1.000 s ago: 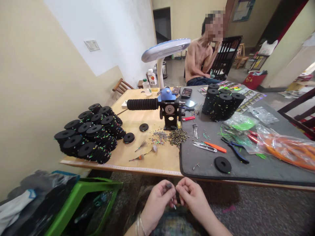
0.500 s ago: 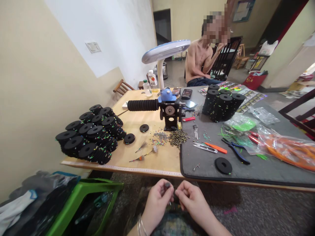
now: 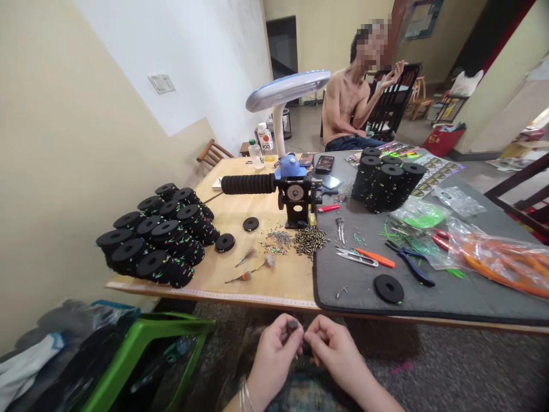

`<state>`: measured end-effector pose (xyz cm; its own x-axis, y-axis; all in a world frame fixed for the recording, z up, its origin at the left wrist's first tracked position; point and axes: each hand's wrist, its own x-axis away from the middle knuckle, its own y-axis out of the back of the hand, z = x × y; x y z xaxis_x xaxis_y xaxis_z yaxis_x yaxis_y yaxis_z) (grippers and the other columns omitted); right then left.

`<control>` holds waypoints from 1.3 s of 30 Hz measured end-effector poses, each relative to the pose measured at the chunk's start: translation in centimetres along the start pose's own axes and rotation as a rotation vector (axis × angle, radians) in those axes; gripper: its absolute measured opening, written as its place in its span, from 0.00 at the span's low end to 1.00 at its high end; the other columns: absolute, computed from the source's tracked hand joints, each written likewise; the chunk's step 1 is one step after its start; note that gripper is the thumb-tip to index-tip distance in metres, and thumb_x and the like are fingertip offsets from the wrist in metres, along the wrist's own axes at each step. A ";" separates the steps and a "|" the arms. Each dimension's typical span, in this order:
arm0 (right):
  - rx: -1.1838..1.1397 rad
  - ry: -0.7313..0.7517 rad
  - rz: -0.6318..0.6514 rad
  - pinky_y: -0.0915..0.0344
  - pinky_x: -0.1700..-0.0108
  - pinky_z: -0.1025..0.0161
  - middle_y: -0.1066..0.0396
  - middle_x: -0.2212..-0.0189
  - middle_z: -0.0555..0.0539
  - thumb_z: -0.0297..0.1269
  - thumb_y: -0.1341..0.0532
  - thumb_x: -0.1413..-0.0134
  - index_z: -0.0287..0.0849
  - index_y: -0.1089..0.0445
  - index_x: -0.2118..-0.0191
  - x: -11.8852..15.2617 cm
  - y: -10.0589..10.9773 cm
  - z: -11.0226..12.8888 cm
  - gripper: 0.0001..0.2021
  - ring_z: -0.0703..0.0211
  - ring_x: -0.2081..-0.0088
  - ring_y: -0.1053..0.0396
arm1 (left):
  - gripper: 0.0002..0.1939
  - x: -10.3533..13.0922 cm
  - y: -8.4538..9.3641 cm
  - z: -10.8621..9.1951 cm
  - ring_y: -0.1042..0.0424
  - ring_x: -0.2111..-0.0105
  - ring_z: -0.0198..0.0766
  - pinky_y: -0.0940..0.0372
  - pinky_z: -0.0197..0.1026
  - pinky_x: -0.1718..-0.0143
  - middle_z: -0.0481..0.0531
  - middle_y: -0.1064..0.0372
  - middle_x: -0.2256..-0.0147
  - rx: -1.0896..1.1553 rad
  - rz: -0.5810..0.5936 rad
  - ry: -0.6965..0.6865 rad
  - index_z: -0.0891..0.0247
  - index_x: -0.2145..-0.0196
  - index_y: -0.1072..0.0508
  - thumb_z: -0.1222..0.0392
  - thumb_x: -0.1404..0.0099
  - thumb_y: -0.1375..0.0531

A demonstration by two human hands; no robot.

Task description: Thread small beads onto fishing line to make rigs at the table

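Observation:
Both hands are low in front of the table edge, close together over the lap. My left hand (image 3: 278,349) is closed in a pinch, with a small dark grey piece (image 3: 293,324) showing between thumb and forefinger. My right hand (image 3: 332,343) is pinched too, its fingertips nearly meeting the left ones; what it holds is too small to make out. Closest on the table are a black foam ring (image 3: 388,289) at the right and a small metal fitting (image 3: 342,292) on the grey mat (image 3: 355,300).
Stacks of black foam spools (image 3: 150,263) stand at the left, more spools (image 3: 381,183) at the back right. A black-handled winding device (image 3: 297,197) is central, by a heap of small brass-coloured pieces (image 3: 309,242). Snips (image 3: 355,257) and pliers (image 3: 412,264) lie right. A person (image 3: 347,106) sits beyond.
My hands have barely moved and stay pinched together. Across the table, the seated person's raised hand has moved away from the face to the right.

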<state>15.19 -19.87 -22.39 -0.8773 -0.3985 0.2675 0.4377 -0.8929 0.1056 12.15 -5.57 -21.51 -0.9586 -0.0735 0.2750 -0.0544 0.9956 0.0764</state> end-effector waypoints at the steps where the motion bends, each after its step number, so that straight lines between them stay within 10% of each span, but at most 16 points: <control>1: 0.004 0.004 -0.002 0.47 0.78 0.69 0.40 0.87 0.57 0.39 0.44 0.48 0.42 0.37 0.75 0.0 0.0 0.0 0.09 0.67 0.84 0.44 | 0.12 0.0 0.0 -0.1 0.36 0.78 0.33 0.41 0.34 0.76 0.44 0.37 0.79 0.000 0.002 0.001 0.64 0.72 0.32 0.53 0.39 0.40; 39: -0.188 0.006 -0.013 0.51 0.81 0.71 0.42 0.89 0.59 0.47 0.41 0.48 0.42 0.37 0.73 -0.5 0.0 -0.2 0.13 0.69 0.86 0.48 | 0.07 0.0 -0.3 0.3 0.35 0.79 0.33 0.40 0.34 0.76 0.45 0.36 0.79 -0.107 0.032 -0.035 0.63 0.73 0.33 0.58 0.39 0.42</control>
<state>15.62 -19.70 -22.69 -0.8841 -0.3873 0.2614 0.3822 -0.9213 -0.0724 12.08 -5.85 -21.78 -0.9686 -0.0380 0.2455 0.0045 0.9854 0.1702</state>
